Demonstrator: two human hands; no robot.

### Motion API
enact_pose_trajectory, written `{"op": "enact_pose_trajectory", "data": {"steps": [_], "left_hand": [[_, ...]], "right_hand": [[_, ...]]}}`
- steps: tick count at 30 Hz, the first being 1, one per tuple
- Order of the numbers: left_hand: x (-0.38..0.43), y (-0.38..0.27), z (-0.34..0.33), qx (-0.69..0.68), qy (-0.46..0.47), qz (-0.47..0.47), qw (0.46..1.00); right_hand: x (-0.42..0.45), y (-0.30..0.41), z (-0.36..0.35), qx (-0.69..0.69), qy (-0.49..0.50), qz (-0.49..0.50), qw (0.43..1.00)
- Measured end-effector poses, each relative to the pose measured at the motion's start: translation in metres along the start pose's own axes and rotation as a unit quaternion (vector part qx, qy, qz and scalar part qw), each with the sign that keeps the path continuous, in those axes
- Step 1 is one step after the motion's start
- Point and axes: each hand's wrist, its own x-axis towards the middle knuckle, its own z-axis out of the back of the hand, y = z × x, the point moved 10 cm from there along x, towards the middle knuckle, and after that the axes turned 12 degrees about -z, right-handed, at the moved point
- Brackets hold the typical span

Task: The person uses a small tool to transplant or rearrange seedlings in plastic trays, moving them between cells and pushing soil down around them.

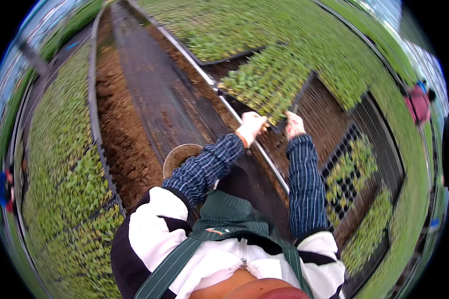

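Note:
Both of my hands meet the near corner of a black seedling tray (pixel 269 86) filled with small green plants. My left hand (pixel 252 126), in a light glove, is at the tray's near-left end, its fingers bent at the leaves. On the right corner, my right hand (pixel 295 123) grips the black rim, wearing a light glove with red marks. What the left fingers pinch is too blurred to tell. A partly filled black cell tray (pixel 346 179) lies to the right of my right forearm, with several bare cells.
A metal rail (pixel 271 159) runs beneath my forearms. A round container (pixel 177 159) stands beside my left sleeve on dark ground cover (pixel 153 82). Dense seedling beds (pixel 71 168) lie on both sides. Other people are at the far left (pixel 3 190) and far right (pixel 418 102).

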Motion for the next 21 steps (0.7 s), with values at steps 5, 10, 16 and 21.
{"op": "enact_pose_trajectory", "data": {"steps": [5,10,16,21], "left_hand": [[-0.038,0.018,-0.031,0.027,0.059,-0.012,0.998],[-0.065,0.022,-0.024,0.026,0.054,-0.007,0.998],[-0.085,0.037,-0.033,0.096,0.140,0.013,0.985],[-0.108,0.057,-0.058,0.133,0.207,0.044,0.968]], "right_hand": [[0.012,-0.036,0.050,0.183,-0.052,-0.030,0.981],[-0.029,-0.047,0.052,0.226,-0.072,-0.079,0.968],[-0.062,-0.073,0.080,0.195,-0.104,-0.119,0.968],[-0.079,-0.116,0.116,0.172,-0.136,-0.145,0.965]]}}
